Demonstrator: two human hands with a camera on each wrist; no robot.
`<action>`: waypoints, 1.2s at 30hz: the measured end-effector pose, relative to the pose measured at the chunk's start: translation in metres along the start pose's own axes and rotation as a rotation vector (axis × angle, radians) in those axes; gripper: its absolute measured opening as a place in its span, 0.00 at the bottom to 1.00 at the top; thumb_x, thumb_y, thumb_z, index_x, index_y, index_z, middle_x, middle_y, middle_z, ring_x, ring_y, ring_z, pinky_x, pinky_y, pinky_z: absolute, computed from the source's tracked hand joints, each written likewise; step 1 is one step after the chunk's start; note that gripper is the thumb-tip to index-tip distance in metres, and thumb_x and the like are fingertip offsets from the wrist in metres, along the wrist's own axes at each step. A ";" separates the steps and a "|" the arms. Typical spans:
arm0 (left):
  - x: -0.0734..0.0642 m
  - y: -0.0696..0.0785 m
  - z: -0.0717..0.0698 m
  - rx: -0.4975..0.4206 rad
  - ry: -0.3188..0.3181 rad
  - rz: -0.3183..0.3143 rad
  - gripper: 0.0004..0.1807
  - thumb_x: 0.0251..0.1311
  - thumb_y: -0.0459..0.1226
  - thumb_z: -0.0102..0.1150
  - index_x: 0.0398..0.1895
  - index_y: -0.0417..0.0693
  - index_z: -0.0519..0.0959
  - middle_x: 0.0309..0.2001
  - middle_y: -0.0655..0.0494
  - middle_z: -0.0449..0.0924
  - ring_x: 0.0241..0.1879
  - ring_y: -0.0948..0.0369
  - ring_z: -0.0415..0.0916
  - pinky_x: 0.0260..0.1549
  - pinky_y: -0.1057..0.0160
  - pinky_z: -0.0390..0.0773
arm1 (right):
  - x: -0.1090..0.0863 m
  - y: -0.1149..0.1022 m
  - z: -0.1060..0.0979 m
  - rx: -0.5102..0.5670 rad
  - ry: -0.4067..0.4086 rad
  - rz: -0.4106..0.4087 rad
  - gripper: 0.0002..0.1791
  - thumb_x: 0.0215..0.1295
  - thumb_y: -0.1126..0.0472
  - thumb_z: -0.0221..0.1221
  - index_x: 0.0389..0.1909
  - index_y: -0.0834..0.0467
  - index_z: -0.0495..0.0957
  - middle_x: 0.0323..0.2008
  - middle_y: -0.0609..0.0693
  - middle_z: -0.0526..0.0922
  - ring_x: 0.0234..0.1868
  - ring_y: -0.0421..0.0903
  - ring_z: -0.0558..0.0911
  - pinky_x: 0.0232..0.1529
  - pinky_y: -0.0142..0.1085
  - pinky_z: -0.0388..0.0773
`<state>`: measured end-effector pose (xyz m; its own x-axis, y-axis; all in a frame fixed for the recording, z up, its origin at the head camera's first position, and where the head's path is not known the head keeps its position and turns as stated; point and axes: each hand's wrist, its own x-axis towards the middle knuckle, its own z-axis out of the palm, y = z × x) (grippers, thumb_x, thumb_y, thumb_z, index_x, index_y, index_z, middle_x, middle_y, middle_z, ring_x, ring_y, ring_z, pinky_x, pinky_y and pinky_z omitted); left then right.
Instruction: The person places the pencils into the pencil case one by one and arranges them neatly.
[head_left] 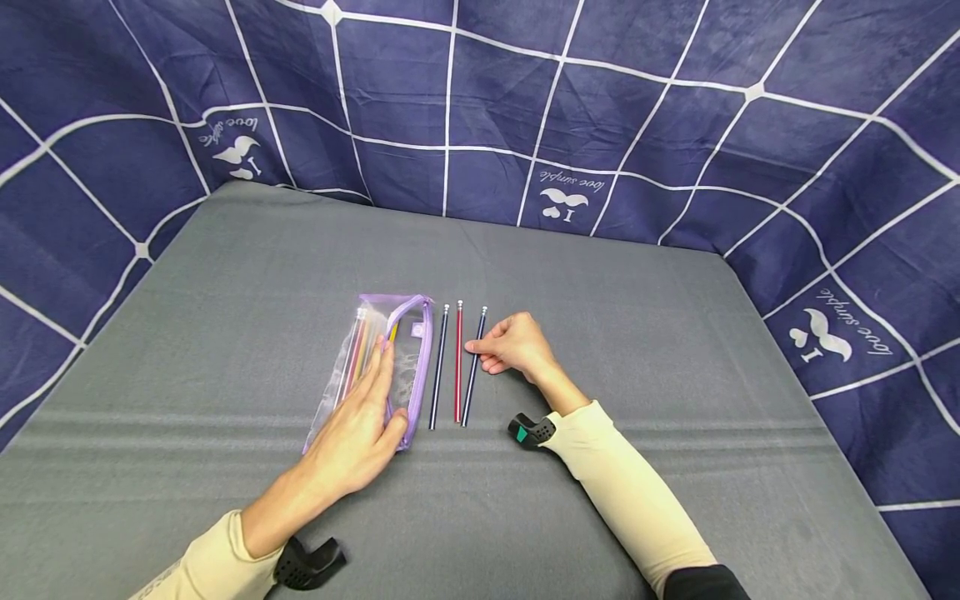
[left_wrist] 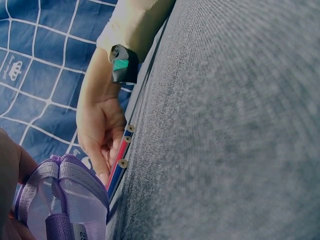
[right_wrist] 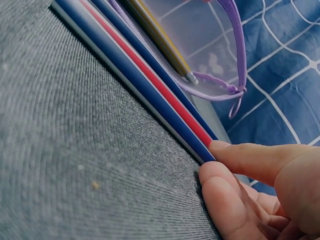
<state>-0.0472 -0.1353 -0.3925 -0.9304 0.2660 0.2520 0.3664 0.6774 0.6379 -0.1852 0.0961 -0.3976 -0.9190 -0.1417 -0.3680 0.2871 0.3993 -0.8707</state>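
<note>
A clear pencil case [head_left: 416, 400] with purple zip edging lies left of the middle, its zipped side gaping. Several pencils show inside, a yellow pencil [right_wrist: 167, 47] among them. My left hand [head_left: 360, 425] rests across the case with fingers straight and thumb spread at the zip edge. Right of the case lie a blue pencil [head_left: 440, 367], a red pencil [head_left: 459, 358] and another blue pencil [head_left: 471, 387]. My right hand [head_left: 513, 346] pinches the rightmost blue pencil, forefinger and thumb around its side; the fingertips also come close to the red one.
Grey cloth [head_left: 645, 333] covers the table, with creases across its front part. A dark blue curtain [head_left: 502, 100] with white grid lines hangs behind and at both sides. Black wrist cameras [head_left: 531, 431] are strapped at both cuffs.
</note>
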 end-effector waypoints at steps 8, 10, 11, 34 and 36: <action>0.000 0.000 0.000 0.006 -0.001 -0.001 0.44 0.60 0.32 0.54 0.75 0.28 0.44 0.77 0.35 0.39 0.76 0.46 0.42 0.72 0.47 0.49 | 0.000 -0.001 0.000 -0.016 -0.006 0.006 0.08 0.53 0.68 0.71 0.28 0.68 0.82 0.15 0.51 0.81 0.13 0.38 0.79 0.18 0.31 0.81; 0.000 0.001 -0.001 0.007 -0.001 -0.001 0.44 0.60 0.32 0.54 0.75 0.28 0.44 0.77 0.35 0.39 0.76 0.46 0.42 0.72 0.47 0.49 | -0.001 -0.001 -0.001 -0.019 -0.007 0.006 0.08 0.53 0.68 0.71 0.28 0.69 0.83 0.15 0.51 0.81 0.13 0.38 0.79 0.19 0.31 0.81; 0.000 0.001 -0.001 0.007 0.000 -0.002 0.44 0.60 0.32 0.54 0.75 0.28 0.44 0.77 0.35 0.39 0.76 0.46 0.42 0.72 0.47 0.49 | -0.001 -0.001 -0.001 -0.020 -0.007 0.004 0.07 0.53 0.68 0.71 0.28 0.69 0.83 0.15 0.51 0.81 0.14 0.38 0.80 0.19 0.31 0.81; 0.000 0.000 0.000 0.005 -0.005 0.000 0.44 0.61 0.32 0.54 0.76 0.28 0.43 0.77 0.36 0.38 0.76 0.46 0.41 0.73 0.52 0.45 | 0.000 -0.001 -0.005 0.117 -0.063 0.032 0.03 0.57 0.75 0.62 0.31 0.69 0.77 0.15 0.54 0.80 0.14 0.41 0.81 0.19 0.31 0.81; 0.000 0.000 0.000 0.005 -0.005 0.002 0.44 0.61 0.32 0.54 0.76 0.28 0.43 0.77 0.36 0.39 0.76 0.46 0.41 0.73 0.52 0.44 | 0.000 0.000 -0.006 0.135 -0.066 0.035 0.03 0.57 0.75 0.62 0.32 0.71 0.78 0.16 0.54 0.80 0.14 0.41 0.81 0.19 0.31 0.81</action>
<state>-0.0470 -0.1348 -0.3926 -0.9296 0.2708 0.2499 0.3685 0.6803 0.6336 -0.1873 0.1009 -0.3955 -0.8892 -0.1912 -0.4156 0.3562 0.2807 -0.8912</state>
